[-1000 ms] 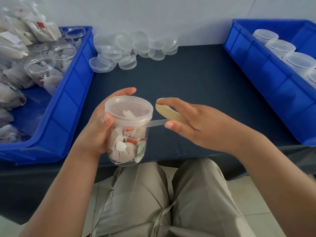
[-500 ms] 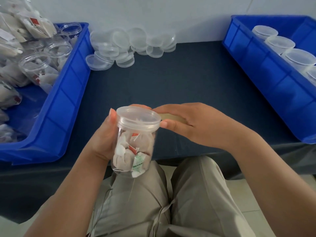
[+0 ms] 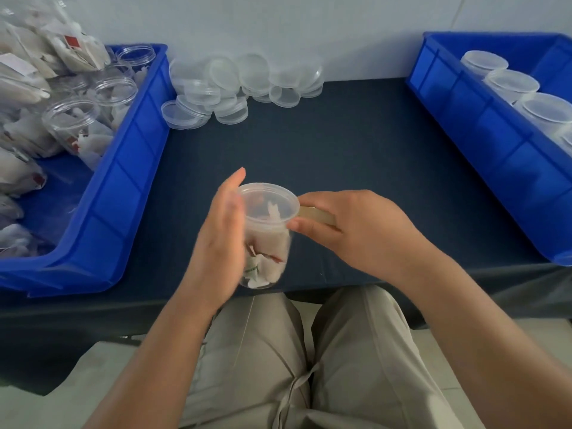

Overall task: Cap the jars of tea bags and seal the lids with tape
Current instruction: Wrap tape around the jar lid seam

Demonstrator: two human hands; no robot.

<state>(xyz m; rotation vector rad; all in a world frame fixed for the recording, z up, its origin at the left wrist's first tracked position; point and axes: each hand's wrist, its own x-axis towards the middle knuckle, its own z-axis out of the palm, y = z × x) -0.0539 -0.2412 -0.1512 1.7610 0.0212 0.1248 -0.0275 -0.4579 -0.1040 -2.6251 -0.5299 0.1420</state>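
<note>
At the left edge of the frame a blue bin (image 3: pixel 123 193) holds open jars (image 3: pixel 72 119) and tea bag packets (image 3: pixel 71 48), some cut off by the border. Right of it, at upper centre, loose clear lids (image 3: pixel 235 82) lie heaped on the dark surface (image 3: pixel 340 144). In the lower middle, the left hand (image 3: pixel 219 243) lies against the left side of the jar (image 3: pixel 266 243) of tea bags. The hand is blurred, so I cannot tell whether it grips the jar. The jar's lid (image 3: pixel 267 201) is on. At the lid's right rim, the right hand (image 3: pixel 362 233) pinches a tan tape roll (image 3: pixel 317 214) in its fingers (image 3: pixel 309 200); most of the roll is hidden. At the right edge, a second blue bin (image 3: pixel 483 150) holds capped jars (image 3: pixel 510 85), partly cut off.
</note>
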